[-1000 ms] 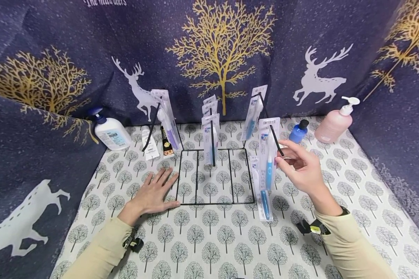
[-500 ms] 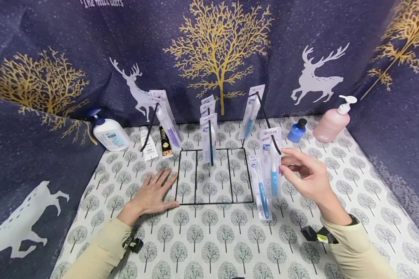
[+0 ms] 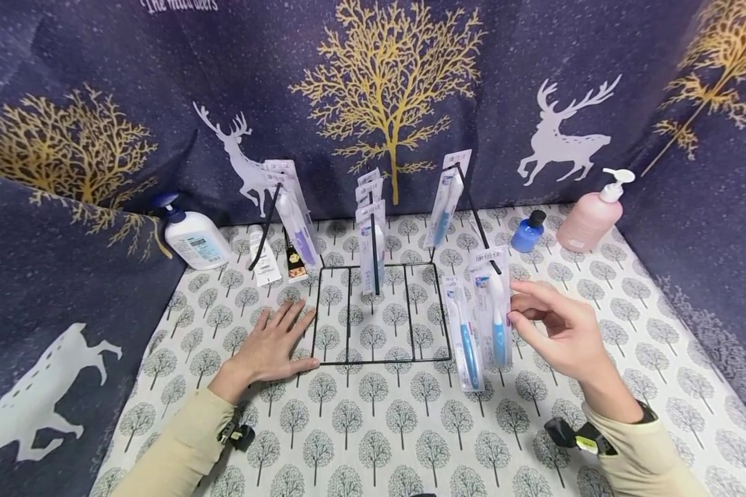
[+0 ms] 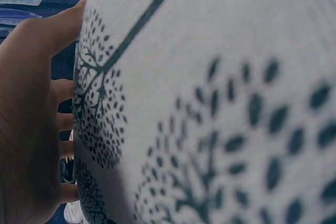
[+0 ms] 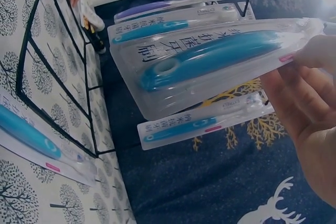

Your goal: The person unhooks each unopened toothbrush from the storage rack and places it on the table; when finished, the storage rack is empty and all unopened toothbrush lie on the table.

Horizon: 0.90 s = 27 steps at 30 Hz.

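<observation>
My right hand [image 3: 559, 331] pinches the right edge of a packaged toothbrush [image 3: 499, 338] with a blue handle. The top of its card sits at the front tip of the black right hook [image 3: 477, 221]. In the right wrist view, thumb and fingertips hold the clear pack [image 5: 210, 56] near its brush-head end. Just left of it, another packaged blue toothbrush [image 3: 467, 345] lies on the table. My left hand [image 3: 273, 348] rests palm down with fingers spread, thumb by the front left corner of the wire rack's base [image 3: 385, 362].
More packaged toothbrushes hang on the rack: purple ones [image 3: 301, 238] at left, several in the middle [image 3: 369, 252], a blue one [image 3: 443, 214] behind right. Behind stand a white pump bottle [image 3: 197, 238], two tubes [image 3: 264, 259], a blue bottle [image 3: 527, 235] and a pink pump bottle [image 3: 589, 222].
My right hand has drawn the packaged toothbrush along the right hook toward me and slightly right, from partway along to its tip. The left hand has stayed in place.
</observation>
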Tool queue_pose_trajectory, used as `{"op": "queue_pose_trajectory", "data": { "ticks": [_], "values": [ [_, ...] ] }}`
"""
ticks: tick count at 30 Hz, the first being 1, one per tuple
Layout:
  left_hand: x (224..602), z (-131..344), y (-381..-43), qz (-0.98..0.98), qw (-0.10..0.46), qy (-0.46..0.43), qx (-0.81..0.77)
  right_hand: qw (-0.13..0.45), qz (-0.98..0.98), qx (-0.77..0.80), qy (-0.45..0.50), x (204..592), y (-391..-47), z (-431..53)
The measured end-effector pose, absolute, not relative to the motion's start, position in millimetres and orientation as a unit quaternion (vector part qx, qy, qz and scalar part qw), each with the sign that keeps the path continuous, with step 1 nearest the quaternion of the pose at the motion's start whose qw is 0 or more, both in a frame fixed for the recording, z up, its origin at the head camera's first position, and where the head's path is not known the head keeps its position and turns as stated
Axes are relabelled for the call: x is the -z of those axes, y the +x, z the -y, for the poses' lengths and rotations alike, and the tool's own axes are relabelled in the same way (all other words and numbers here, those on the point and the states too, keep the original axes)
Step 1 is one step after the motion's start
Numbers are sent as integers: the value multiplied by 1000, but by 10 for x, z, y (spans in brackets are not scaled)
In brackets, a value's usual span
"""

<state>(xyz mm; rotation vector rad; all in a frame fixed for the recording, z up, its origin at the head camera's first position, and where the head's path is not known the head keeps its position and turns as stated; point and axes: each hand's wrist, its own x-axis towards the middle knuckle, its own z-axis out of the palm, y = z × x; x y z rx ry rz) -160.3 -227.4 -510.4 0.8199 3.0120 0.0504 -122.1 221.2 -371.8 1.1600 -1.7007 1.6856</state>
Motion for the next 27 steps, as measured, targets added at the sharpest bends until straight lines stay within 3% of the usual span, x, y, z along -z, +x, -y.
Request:
{"op": "queue_pose_trajectory", "data": {
  "ticks": [18, 27],
  "values": [
    [5115, 2276, -1585, -965, 12, 261, -20, 229, 565, -645, 461, 3817, -1102, -2321],
    [5110, 2283, -1602, -964, 7, 264, -11, 204, 595, -688, 362, 3972, -1120, -2520]
  ]
}}
